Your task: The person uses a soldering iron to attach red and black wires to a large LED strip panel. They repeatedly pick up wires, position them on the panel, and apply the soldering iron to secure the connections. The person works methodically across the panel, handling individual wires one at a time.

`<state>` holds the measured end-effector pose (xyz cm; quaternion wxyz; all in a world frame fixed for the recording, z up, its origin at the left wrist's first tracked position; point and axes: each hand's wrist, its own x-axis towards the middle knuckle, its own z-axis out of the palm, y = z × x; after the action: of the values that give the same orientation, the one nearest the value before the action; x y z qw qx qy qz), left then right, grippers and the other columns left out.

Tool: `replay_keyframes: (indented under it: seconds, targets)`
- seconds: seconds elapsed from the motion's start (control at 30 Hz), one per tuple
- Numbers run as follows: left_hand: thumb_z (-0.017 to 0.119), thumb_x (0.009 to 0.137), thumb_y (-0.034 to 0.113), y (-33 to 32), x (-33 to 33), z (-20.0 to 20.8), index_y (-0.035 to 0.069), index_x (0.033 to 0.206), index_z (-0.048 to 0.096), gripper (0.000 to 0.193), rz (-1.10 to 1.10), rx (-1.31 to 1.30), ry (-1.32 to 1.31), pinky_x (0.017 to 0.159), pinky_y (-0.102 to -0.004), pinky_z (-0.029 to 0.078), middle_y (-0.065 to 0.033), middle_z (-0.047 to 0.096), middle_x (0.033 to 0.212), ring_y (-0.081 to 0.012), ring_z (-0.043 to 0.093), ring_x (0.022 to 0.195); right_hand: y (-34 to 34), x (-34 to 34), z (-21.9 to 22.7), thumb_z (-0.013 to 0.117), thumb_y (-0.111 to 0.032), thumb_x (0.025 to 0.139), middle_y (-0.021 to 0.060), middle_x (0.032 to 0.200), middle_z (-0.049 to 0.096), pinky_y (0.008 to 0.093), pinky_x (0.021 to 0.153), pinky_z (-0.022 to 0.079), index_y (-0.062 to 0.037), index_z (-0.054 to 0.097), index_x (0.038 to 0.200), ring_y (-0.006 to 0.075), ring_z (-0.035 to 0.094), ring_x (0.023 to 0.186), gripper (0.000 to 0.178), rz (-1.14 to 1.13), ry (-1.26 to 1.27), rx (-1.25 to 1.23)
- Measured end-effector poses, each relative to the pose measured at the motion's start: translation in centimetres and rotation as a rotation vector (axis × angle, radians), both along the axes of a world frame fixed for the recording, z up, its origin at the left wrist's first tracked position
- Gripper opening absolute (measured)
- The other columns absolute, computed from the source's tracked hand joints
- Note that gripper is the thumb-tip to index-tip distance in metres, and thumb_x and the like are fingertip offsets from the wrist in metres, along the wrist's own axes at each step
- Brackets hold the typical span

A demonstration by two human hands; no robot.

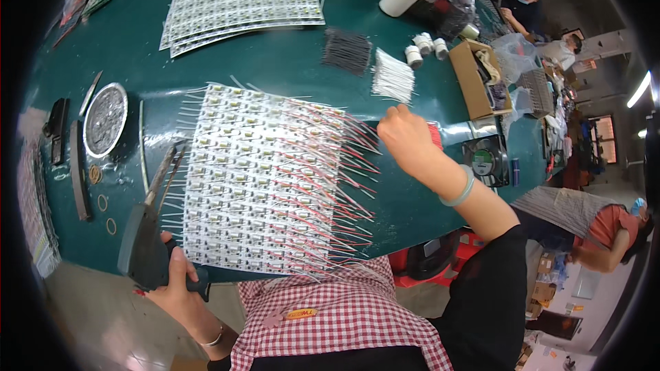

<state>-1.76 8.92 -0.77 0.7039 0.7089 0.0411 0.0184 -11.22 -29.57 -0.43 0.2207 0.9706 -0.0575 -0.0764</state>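
A large sheet of white LED circuit boards [237,178] lies on the green table in front of me. Red, black and white wires [350,182] stick out along its right side, and short wire ends fringe its left side. My left hand [177,292] is wrapped round the handle of a black soldering gun [141,237], whose long tip reaches beside the sheet's left edge. Beyond the sheet's right edge, my right hand [407,139] is closed, knuckles up, next to a bundle of red wires [434,135]. Whatever its fingers hold is hidden.
Bundles of black wires [346,50] and white wires [393,75] lie farther back. More board sheets [240,0] are stacked at the far left. A round metal dish [105,120] sits left. At right stand a cardboard box [474,79] and a small fan [485,160]. Other people work beyond.
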Motion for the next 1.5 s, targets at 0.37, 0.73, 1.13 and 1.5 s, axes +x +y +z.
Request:
replay_keyframes:
  seconds: [0.37,0.73,1.13,1.5]
  targets:
    - [0.063,0.081,-0.012,0.4,-0.3,0.4,-0.007,0.122,0.056,0.042,-0.051,-0.088,0.103,0.043,-0.0217,0.038,-0.0158,0.065,0.108,-0.0102,0.053,0.056,-0.1,0.7,-0.2,0.068,-0.008,0.07,0.0077,0.085,0.061,0.0314,0.065,0.056,-0.0041,0.068,0.079,0.0222,0.062,0.088,0.011,0.067,-0.028,-0.061]
    - [0.066,0.082,-0.011,-1.4,-1.9,1.9,-0.006,0.118,0.06,0.037,-0.181,-0.049,0.31,0.048,-0.0227,0.043,-0.0131,0.066,0.102,-0.0092,0.054,0.057,9.6,2.5,0.6,0.064,0.0,0.072,0.0071,0.09,0.061,0.0343,0.065,0.051,-0.0042,0.066,0.095,0.0247,0.061,0.083,0.024,0.213,-0.508,0.749]
    - [0.073,0.079,-0.006,-0.7,-3.7,0.2,-0.006,0.11,0.065,0.032,-0.353,0.11,0.325,0.055,-0.0232,0.045,-0.0087,0.069,0.093,-0.0088,0.058,0.064,13.3,2.8,-3.2,0.065,0.0,0.07,0.0095,0.091,0.062,0.0335,0.064,0.051,0.0017,0.067,0.1,0.0247,0.061,0.081,0.03,0.202,-0.557,0.836]
    - [0.079,0.076,0.0,-1.5,-3.9,0.0,-0.005,0.096,0.068,0.023,-0.387,0.186,0.097,0.063,-0.026,0.051,-0.0087,0.069,0.084,-0.0112,0.064,0.07,13.5,2.9,-3.0,0.064,0.003,0.07,0.0119,0.094,0.059,0.0337,0.065,0.052,0.0051,0.065,0.1,0.0263,0.059,0.083,0.03,0.199,-0.553,0.857]
